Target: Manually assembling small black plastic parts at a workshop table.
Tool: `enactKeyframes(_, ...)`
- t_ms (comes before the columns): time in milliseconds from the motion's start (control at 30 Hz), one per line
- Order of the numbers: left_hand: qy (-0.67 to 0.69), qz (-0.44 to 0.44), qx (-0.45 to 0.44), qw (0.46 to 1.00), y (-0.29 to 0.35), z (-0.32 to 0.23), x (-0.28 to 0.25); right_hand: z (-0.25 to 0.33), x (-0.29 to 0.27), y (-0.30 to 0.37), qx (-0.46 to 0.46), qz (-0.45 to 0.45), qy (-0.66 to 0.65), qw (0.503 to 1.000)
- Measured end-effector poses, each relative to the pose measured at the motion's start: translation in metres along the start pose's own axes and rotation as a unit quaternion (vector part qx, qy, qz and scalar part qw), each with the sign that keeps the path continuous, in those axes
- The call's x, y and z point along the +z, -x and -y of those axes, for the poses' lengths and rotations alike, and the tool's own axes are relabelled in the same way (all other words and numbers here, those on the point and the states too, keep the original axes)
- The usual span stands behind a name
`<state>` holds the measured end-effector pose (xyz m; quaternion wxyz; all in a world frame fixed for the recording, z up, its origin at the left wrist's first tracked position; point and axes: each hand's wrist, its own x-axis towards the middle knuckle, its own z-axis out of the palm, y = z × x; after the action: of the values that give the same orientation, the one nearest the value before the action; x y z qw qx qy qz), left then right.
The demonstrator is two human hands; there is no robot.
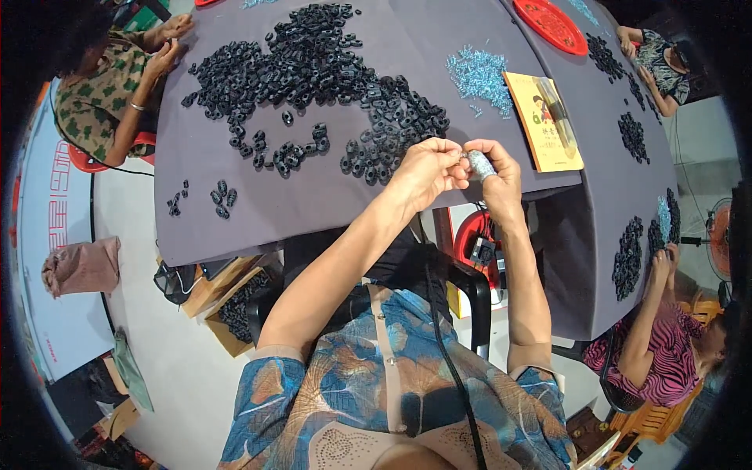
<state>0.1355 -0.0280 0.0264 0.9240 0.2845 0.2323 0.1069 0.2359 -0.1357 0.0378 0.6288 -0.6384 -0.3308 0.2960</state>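
My left hand (pixel 429 171) and my right hand (pixel 504 182) meet just above the table's front edge, thumbs and fingertips pinched close together. Whatever is between the fingertips is too small to make out. A grey wrapping (pixel 480 164) covers one digit of my right hand. Just beyond my left hand lies a spread of small black plastic pieces with holes, like cord locks (pixel 399 117), which joins a larger heap of the same pieces (pixel 313 59). Past my right hand is a pile of tiny shiny bluish springs (pixel 476 72).
A yellow illustrated booklet (pixel 540 117) lies right of the springs on the grey tablecloth (pixel 235 164). Farther off is a red tray (pixel 552 25). Co-workers sit at the left (pixel 102 102), far right (pixel 662 70) and near right (pixel 658 352). A box of black pieces (pixel 243 309) stands below the table.
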Motion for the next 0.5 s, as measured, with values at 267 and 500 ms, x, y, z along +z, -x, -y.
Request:
enactKeyframes(267, 0.047, 0.006, 0.004, 0.999, -0.0051, 0.0037, -0.0038, 0.0042, 0.0049, -0.0025, -0.06, -0.032, 0.088, 0.994)
enactKeyframes(500, 0.144, 0.005, -0.032, 0.989, -0.0034, 0.0076, 0.0029, 0.0043, 0.0037, -0.0004, -0.306, -0.076, 0.338, 0.887)
